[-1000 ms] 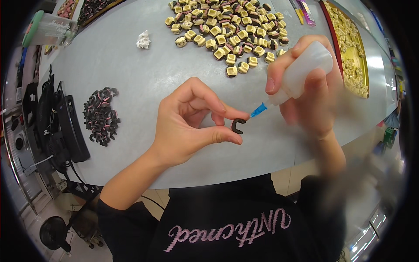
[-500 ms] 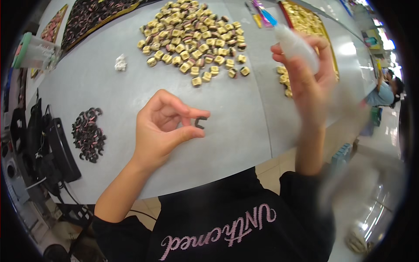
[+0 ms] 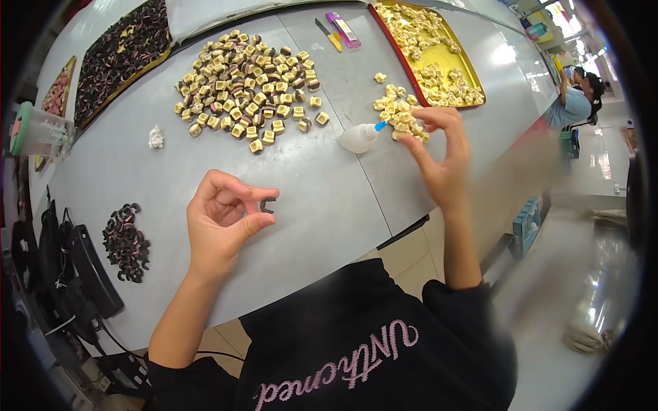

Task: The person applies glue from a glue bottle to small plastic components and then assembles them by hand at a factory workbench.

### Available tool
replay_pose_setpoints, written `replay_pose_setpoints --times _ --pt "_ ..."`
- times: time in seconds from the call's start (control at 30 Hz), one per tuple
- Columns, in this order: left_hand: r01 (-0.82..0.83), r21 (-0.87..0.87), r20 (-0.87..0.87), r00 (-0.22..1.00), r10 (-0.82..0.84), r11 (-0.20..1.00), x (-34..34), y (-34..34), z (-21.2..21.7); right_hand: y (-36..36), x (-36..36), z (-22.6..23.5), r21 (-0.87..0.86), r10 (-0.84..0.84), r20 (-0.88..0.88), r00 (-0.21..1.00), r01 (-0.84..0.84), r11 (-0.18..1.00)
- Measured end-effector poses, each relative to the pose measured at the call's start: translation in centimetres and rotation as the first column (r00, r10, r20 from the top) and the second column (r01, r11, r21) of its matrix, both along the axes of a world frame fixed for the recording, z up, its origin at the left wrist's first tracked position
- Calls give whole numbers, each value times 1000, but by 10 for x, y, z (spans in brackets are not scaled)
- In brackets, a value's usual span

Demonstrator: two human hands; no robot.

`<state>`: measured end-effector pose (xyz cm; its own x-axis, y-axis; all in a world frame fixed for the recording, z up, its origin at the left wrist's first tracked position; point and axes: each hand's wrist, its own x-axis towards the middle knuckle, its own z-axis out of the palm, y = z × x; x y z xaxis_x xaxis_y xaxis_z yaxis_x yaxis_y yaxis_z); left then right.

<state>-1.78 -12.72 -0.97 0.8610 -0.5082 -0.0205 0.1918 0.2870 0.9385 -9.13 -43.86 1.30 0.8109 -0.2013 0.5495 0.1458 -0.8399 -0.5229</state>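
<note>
My left hand (image 3: 218, 222) pinches a small dark C-shaped piece (image 3: 266, 205) between thumb and forefinger, just above the table. Over on the right, my right hand (image 3: 447, 163) reaches to a small heap of pale yellow pieces (image 3: 395, 109). Its thumb and forefinger are apart at the heap's near edge, with nothing seen between them. Beside that heap a white squeeze bottle (image 3: 356, 139) with a blue tip rests on the table, tilted toward the pieces. A large pile of yellow-and-dark blocks (image 3: 240, 89) lies farther off, left of the bottle.
A red-rimmed yellow tray (image 3: 449, 61) of pale pieces stands far right. Near it lie a yellow-handled knife (image 3: 329, 35) and a purple packet (image 3: 343, 31). Dark curved pieces (image 3: 126, 243) lie at left, below a crumpled white lump (image 3: 156, 137). A dark-filled tray (image 3: 123, 58) is far left.
The white bottle was in my right hand and now rests on the table, let go. My right hand has moved to the pale yellow heap. My left hand still holds the dark piece.
</note>
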Motion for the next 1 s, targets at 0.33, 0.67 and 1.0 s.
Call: replay_pose_setpoints --times 0.33,0.67,1.0 --pt "17 15 23 1000 -17 1000 0 -4 3 -7 11 -5 -152 41 -130 991 -61 986" --pt "40 56 82 996 -44 998 -1 -1 0 5 23 2 -232 93 -254 963 -154 960" --pt "16 90 291 956 -42 996 -8 -4 5 49 -20 16 534 324 -28 946 -260 804"
